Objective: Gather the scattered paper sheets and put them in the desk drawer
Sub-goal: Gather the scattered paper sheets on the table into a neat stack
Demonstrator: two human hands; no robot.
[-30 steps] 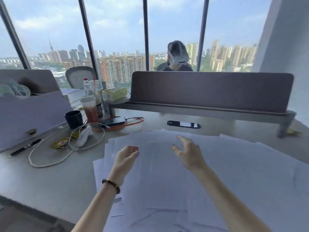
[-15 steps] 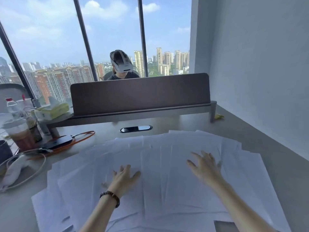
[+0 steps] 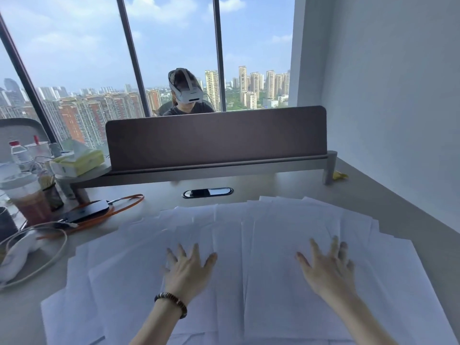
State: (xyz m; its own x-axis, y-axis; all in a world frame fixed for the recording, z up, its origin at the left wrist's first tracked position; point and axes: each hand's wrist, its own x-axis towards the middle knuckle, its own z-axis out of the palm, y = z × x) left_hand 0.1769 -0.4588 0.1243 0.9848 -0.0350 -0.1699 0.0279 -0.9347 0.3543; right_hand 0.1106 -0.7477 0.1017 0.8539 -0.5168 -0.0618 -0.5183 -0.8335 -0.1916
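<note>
Gathering barely begun — paper sheets (image 3: 273, 232) lie fanned, overlapping, across desk (image 3: 286, 181). Left hand (image 3: 185, 270) and right hand (image 3: 328, 268) both spread flat on sheets, fingers splayed, grasping nothing. No stack formed; drawer not in view — all stowing left.

Overlapping white paper sheets (image 3: 273, 245): near rows run off the bottom edge; lower layers covered by upper ones, count not readable. Any print too faint to make out. Both forearms cut by the bottom edge. Clear plastic cup of reddish-brown drink (image 3: 27, 197), dark mug (image 3: 6, 224) and white coiled cable (image 3: 37, 255) clipped by the left edge, blurred. Person in white headset (image 3: 185, 92): body hidden behind brown fabric desk divider (image 3: 216, 138). Small yellow object (image 3: 339, 175) partly behind the divider's leg, unidentifiable.
</note>
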